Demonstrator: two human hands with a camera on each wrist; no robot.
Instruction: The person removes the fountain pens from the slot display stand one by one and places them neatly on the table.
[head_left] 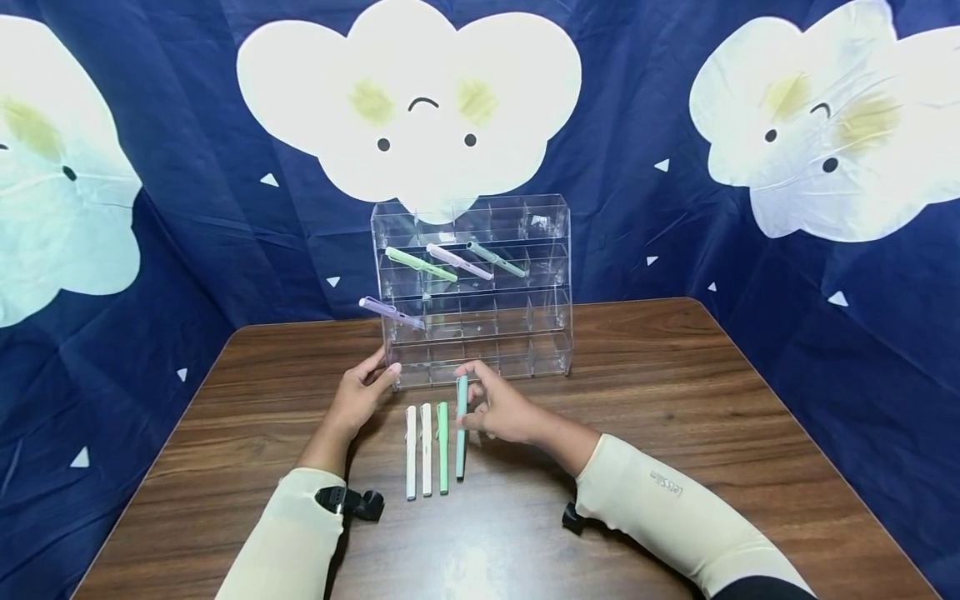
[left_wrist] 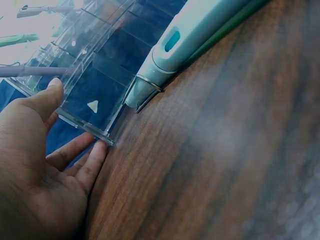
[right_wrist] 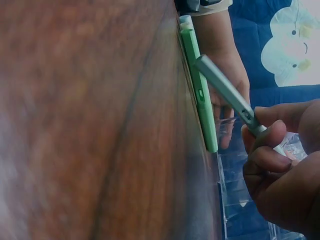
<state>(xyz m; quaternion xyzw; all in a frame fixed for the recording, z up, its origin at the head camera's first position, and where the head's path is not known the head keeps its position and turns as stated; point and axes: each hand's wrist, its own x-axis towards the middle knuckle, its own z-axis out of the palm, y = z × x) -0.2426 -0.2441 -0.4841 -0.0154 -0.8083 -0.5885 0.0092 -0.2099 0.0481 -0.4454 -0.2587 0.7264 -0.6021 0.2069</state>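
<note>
Backdrop (head_left: 626, 250): blue cloth with white clouds, behind everything you are working with.
Bench (head_left: 637, 400): wood-grain top in front of you, carrying the rack and loose pens.
Rack (head_left: 513, 321): clear, tiered and divided into compartments; upright toward the back of the bench.
Sleeves (head_left: 660, 508): cream, on both your forearms.
Right hand (head_left: 506, 412): thumb and fingers pinch the teal pen, just in front of the rack.
Left hand (head_left: 356, 400): fingers extended and relaxed, touching the rack's lower left corner; nothing held.
Teal pen (head_left: 461, 450): in your right hand, right of the row; the right wrist view shows it slanting across the green pen.
Row on bench: pale blue pen (head_left: 411, 452), cream pen (head_left: 427, 450), green pen (head_left: 444, 448), left to right, side by side and apart.
Second tier from top: light green pen (head_left: 422, 264), lilac pen (head_left: 460, 262), grey-green pen (head_left: 497, 259), all tilted.
Tier below: purple pen (head_left: 392, 312), leftmost, tilted, one end jutting out.
</note>
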